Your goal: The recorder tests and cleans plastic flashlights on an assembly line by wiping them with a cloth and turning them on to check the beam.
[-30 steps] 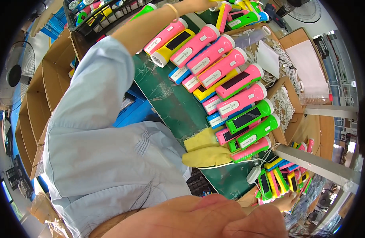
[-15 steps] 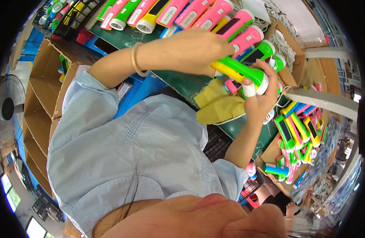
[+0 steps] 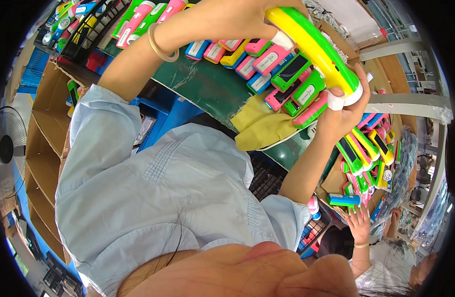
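A green and yellow flashlight [image 3: 322,55] with a white rim is held slantwise above the bench by both hands. My left hand [image 3: 247,20], a bracelet at its wrist, grips the handle end, with a white cover on the thumb. Around the head end close the fingers of my right hand [image 3: 342,118], whose thumb also wears a white cover. The yellow side faces up; the lens is hidden. Below it lie several flashlights in pink, green, blue and yellow, one a green flashlight [image 3: 292,68] with a dark panel. A yellow cloth [image 3: 264,123] lies nearest to me.
The green bench top [image 3: 207,91] carries the flashlights. To the right, a pile of flashlights [image 3: 368,153] lies near a grey post [image 3: 405,105]. A co-worker's hand [image 3: 359,225] reaches to that pile. At left stand a black crate [image 3: 86,37] of flashlights and a cardboard divider box [image 3: 49,133].
Both hands have lifted the flashlight up and to the right, and it has turned to show more of its yellow side. A co-worker's hand has come up at the pile on the right.
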Available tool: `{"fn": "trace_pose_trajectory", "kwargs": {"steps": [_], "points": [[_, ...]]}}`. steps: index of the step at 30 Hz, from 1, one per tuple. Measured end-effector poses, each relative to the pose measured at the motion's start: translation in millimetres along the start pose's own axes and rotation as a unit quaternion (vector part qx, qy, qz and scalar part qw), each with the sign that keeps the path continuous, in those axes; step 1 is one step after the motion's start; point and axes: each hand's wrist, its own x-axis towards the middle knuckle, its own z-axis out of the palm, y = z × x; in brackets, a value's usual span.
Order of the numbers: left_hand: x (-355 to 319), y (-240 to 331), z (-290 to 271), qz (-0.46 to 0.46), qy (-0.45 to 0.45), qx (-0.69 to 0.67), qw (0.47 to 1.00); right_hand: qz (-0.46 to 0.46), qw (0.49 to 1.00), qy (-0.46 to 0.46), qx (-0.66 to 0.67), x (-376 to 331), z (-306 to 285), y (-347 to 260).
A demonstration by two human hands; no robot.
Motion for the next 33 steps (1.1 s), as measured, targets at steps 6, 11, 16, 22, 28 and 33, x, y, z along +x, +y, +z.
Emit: {"fn": "trace_pose_trajectory", "kwargs": {"steps": [6, 11, 16, 22, 28, 33], "points": [[-50, 5, 41, -0.273, -0.307, -0.632, 0.657, 0.354, 0.822, -0.195, 0.4, -11, -62, 5], [-89, 55, 95, -0.305, -0.332, -0.593, 0.668, 0.216, 0.948, -0.211, -0.102, -73, 0, 9], [-92, 58, 115, -0.501, -0.061, -0.744, 0.437, 0.146, 0.98, -0.053, -0.124, -93, 7, 25], [-81, 47, 132, -0.482, 0.001, -0.83, 0.282, 0.332, 0.938, -0.095, -0.008, -151, 7, 31], [-72, 43, 140, -0.572, 0.05, -0.723, 0.385, 0.4, 0.915, -0.047, 0.005, -149, 0, 25], [-54, 18, 118, -0.385, 0.022, -0.436, 0.813, 0.375, 0.924, 0.008, 0.07, -125, -10, 26]]}}
